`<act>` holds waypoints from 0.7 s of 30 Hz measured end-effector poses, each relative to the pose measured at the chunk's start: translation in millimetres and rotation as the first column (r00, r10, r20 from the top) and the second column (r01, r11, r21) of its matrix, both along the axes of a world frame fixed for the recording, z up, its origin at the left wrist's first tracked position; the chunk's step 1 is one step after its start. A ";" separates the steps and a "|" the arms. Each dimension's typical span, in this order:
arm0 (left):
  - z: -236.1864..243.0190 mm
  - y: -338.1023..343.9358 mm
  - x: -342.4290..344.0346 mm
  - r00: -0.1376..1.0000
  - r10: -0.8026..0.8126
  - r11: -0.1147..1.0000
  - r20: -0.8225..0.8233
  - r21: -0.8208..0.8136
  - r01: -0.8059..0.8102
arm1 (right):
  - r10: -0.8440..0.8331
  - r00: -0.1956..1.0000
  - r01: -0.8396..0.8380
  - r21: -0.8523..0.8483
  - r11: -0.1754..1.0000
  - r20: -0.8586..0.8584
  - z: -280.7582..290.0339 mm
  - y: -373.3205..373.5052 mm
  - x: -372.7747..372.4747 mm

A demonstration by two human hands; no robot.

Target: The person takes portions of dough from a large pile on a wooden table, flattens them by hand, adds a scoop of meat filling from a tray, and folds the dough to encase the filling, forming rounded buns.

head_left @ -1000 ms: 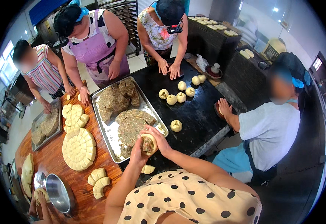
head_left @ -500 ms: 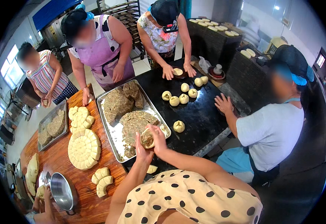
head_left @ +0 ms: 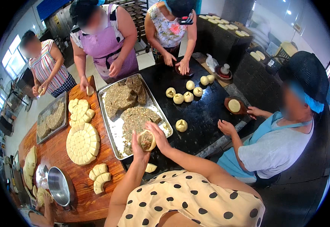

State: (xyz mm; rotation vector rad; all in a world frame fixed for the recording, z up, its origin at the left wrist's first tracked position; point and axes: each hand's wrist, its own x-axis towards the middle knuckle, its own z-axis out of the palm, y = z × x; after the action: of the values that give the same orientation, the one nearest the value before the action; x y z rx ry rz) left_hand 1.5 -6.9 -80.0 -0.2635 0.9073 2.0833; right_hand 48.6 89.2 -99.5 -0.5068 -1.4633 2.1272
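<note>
A round dough wrapper filled with speckled brown filling (head_left: 147,140) sits cupped between my two hands, its open mouth facing up. My left hand (head_left: 137,148) curls round its left side, and my right hand (head_left: 159,137) wraps the right side with fingers along the rim. Just beyond is a metal tray (head_left: 111,133) with large mounds of the same filling (head_left: 134,117). A small piece of cut dough (head_left: 151,167) lies on the black table below my hands. To the right stands a closed, pleated bun (head_left: 181,125).
Several buns (head_left: 178,98) sit farther off on the black table (head_left: 206,117). On the wooden table (head_left: 78,185) are scored dough rounds (head_left: 83,143) and a metal bowl (head_left: 61,187). Co-workers stand around; the right one holds a brown paddle (head_left: 237,108) with a dough disc.
The filled wrapper has turned slightly in my hands and moved a little left. The right co-worker now holds a paddle with a dough disc. A far co-worker's hands have come together over the dough.
</note>
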 end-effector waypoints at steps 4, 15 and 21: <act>-1.9 22.5 10.9 0.969 0.125 0.953 -0.214 -0.247 -0.177 | -0.042 0.961 -0.084 0.435 0.896 0.274 4.8 1.3 -7.4; -11.0 28.5 -19.1 0.957 -0.176 0.936 -0.231 -0.339 0.091 | -0.221 0.965 0.151 0.387 0.909 0.142 1.6 3.8 -15.6; -16.5 32.5 -30.5 0.951 0.126 0.960 -0.283 -0.206 -0.188 | -0.211 0.977 0.205 0.391 0.897 -0.027 9.8 -9.1 -37.9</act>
State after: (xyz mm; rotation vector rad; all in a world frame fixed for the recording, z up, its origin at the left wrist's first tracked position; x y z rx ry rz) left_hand -29.1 25.7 -96.5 -0.1825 1.3346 2.1958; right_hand 10.7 80.1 -89.7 -0.5016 -1.7064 1.6119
